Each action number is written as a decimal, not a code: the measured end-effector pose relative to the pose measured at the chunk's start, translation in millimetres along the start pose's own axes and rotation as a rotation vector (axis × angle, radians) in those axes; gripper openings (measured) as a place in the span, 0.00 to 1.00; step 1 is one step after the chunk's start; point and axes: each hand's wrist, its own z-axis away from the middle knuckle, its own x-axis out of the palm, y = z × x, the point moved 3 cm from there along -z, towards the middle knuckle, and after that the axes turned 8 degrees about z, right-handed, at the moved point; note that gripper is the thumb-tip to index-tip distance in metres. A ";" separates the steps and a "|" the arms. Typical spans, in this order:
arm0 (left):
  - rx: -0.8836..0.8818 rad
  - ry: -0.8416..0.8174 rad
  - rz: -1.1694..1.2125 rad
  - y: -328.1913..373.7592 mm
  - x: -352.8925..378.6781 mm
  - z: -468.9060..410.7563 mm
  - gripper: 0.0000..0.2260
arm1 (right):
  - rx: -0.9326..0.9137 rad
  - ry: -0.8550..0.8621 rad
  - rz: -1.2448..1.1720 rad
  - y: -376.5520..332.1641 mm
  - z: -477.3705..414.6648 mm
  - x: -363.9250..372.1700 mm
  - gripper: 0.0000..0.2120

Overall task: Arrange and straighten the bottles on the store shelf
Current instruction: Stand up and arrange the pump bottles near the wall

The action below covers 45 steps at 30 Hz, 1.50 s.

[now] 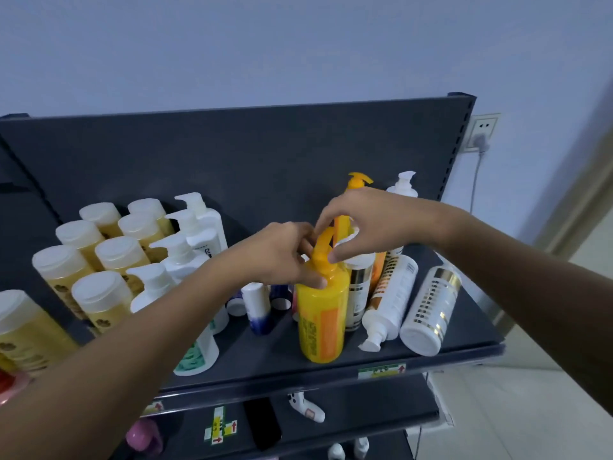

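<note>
Head view: the step in hand looks like turning the pump of the yellow bottle (322, 322), which stands upright near the front edge of the shelf (464, 351), right of middle. The left hand (282, 257) grasps its neck; the right hand (368, 220), reaching over from the right, pinches the pump. Next, likely the two white bottles (391, 298) lying toward the right corner need standing up

Bare forearms, left hand (282, 254), right hand (368, 220)
</note>
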 end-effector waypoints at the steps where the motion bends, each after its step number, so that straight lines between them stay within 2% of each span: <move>1: -0.014 -0.008 -0.017 2.1 4.1 -0.1 0.26 | 0.026 0.019 -0.019 10.0 3.4 -1.9 0.22; 6: -0.016 0.071 -0.091 13.7 17.3 -2.4 0.19 | 0.157 0.067 0.001 45.7 6.1 7.8 0.17; 9: -0.024 0.107 -0.045 10.6 17.4 -4.6 0.17 | 0.177 0.096 0.013 46.7 5.1 18.0 0.14; 13: -0.018 0.108 -0.065 9.8 17.3 -6.2 0.16 | 0.212 0.220 0.046 43.5 4.1 21.1 0.11; 16: -0.012 0.111 -0.060 8.8 18.1 -6.1 0.16 | 0.214 0.224 0.021 40.9 10.0 14.7 0.10; 19: -0.010 0.124 -0.023 4.3 16.9 -4.9 0.15 | 0.229 0.222 0.007 38.6 15.7 -7.9 0.12; 29: 0.088 0.198 0.015 12.7 24.8 -19.7 0.14 | 0.503 0.495 -0.076 48.6 62.8 -110.6 0.12; 38: -0.038 0.203 0.006 32.5 30.9 -52.5 0.15 | 0.590 0.459 0.068 135.1 76.4 -83.6 0.11; 45: -0.180 0.144 -0.106 53.5 27.2 -58.0 0.17 | 0.523 0.496 0.139 214.9 70.0 -57.9 0.12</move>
